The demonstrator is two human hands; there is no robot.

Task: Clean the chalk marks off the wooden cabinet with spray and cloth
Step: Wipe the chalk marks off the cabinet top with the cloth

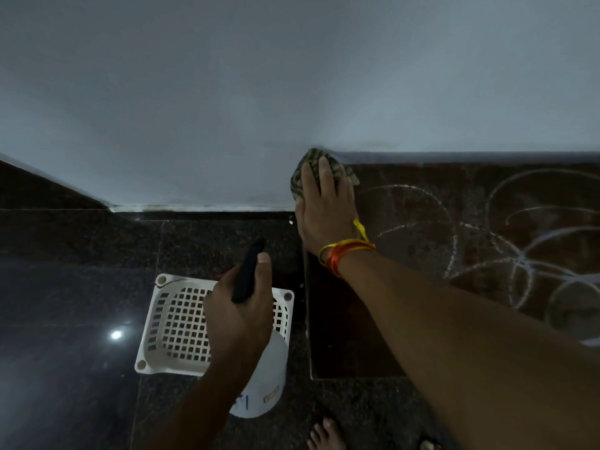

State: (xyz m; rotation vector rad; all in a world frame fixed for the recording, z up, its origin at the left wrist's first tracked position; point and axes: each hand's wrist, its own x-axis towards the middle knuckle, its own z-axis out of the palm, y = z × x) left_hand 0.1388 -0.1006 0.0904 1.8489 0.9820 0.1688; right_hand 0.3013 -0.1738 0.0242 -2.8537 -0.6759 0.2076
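Note:
The dark wooden cabinet top [422,222] fills the right side and carries looping white chalk marks [519,254]. My right hand [324,216], with orange and yellow threads at the wrist, presses a patterned greenish cloth [311,164] flat against the cabinet's far left corner by the wall. My left hand [237,316] grips a white spray bottle [263,384] by its black trigger head [248,271], held above the floor left of the cabinet.
A white plastic basket [175,323] with a grid bottom sits on the dark granite floor [65,319] under my left hand. A pale wall [292,76] rises behind. My bare toes [324,433] show at the bottom edge.

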